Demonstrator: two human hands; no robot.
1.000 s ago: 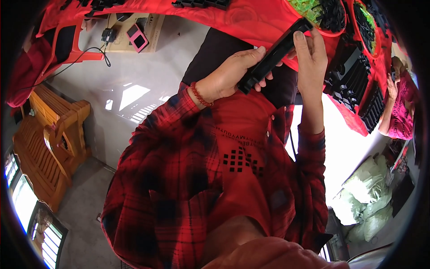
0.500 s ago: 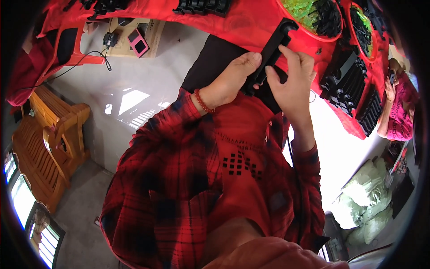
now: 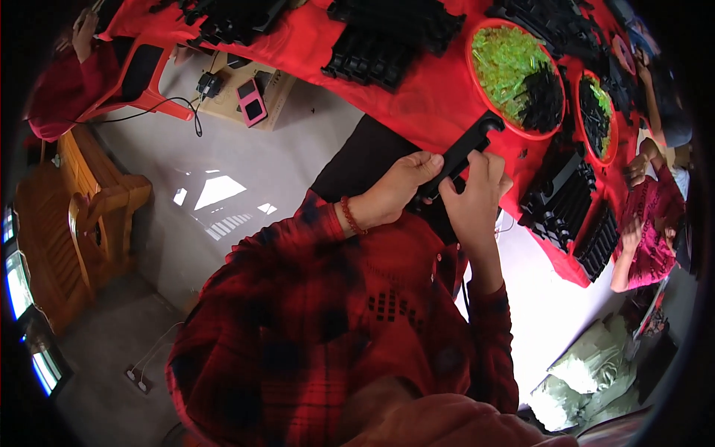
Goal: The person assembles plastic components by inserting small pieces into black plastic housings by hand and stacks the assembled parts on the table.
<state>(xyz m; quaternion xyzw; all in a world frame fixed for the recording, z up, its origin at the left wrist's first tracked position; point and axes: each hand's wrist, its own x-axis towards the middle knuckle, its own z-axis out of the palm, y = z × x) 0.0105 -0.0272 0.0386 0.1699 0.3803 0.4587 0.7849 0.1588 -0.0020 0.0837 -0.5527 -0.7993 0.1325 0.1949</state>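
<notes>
Head view shows our left hand [image 3: 398, 190] and right hand [image 3: 473, 201] both clamped on a long black plastic part [image 3: 463, 151], held at the bench [image 3: 439, 97] edge, toward one o'clock. We judge we are mid-assembly; the next move calls for steady, aligned pressure.

1. A long black part [image 3: 463, 152] is being held by the left hand [image 3: 395, 195] and right hand [image 3: 477, 200]; it is looking like matt moulded plastic.
2. The table is being covered by a red cloth [image 3: 424, 93], soft and matt.
3. Glossy translucent green plastic bits are being kept in a red plastic bowl [image 3: 474, 71].
4. Ribbed black plastic pieces [image 3: 566, 201] are being stacked, dull finish.
5. A plaid woven cloth sleeve [image 3: 298, 246] is being worn.
6. A varnished wooden chair [image 3: 89, 216] is showing some sheen.
</notes>
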